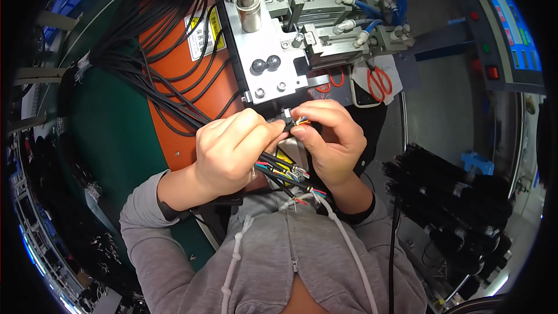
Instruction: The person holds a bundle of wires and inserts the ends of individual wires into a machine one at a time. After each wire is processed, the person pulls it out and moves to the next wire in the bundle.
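My left hand [231, 148] is closed, thumb and finger pinching a black cable just below the machine's front edge. At that cable's end, thin coloured wires [302, 121] fan out, red, yellow and blue among them. My right hand [338, 142] pinches these wires between thumb and forefinger. Several more black cables with split coloured wire ends [285, 170] hang under my left palm, in front of my grey jacket. Directly ahead stands a metal machine head [270, 52] with two black knobs. Part of the cable is hidden by my fingers.
A thick bundle of black cables [131, 40] lies over the orange machine base [168, 110] and green mat [110, 122]. Red-handled scissors [379, 83] rest beyond my right hand. Another dark cable bundle [453, 203] hangs at right. A screen panel [511, 29] stands upper right.
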The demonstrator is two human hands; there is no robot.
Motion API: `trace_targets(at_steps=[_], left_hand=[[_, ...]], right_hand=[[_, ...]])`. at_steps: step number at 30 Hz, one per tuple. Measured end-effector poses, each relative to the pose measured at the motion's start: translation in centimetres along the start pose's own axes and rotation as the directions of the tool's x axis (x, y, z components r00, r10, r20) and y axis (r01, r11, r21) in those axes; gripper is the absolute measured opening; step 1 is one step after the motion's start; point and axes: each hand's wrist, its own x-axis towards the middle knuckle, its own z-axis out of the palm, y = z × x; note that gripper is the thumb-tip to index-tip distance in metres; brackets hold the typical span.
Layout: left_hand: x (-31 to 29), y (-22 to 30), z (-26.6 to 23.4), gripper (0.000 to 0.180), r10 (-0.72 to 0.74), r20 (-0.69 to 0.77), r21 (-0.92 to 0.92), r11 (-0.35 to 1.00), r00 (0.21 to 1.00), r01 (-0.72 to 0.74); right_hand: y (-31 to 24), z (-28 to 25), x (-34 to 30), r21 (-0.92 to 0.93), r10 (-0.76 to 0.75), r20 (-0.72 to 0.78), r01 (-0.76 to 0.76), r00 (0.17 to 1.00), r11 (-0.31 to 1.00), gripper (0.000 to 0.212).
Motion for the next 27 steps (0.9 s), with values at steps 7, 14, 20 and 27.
trace_targets(at_steps=[7,14,20,27], left_hand=[[-0.5,-0.3,0.1,0.015,-0.03,0.064,0.02,0.999,0.998,0.029],[-0.7,-0.3,0.3,0.014,-0.038,0.098,0.135,0.991,0.994,0.024],[-0.8,-0.9,0.5,0.017,0.036,0.073,0.122,0.991,0.997,-0.045],[-0.7,0.0,0.1,0.031,0.032,0.206,0.165,0.984,0.978,-0.067]], right_hand=[[0.4,-0.7,0.4,-0.027,0.04,0.057,-0.038,0.998,0.999,0.015],[-1.0,-0.5,0.9,-0.515,-0.199,0.193,0.272,0.961,0.813,0.015],[-1.1,-2.3,1.2,-0.124,0.439,0.216,-0.421,0.872,0.899,0.013],[0.4,-3.1,0.8,-0.203,0.288,0.216,-0.246,0.933,0.948,0.01]])
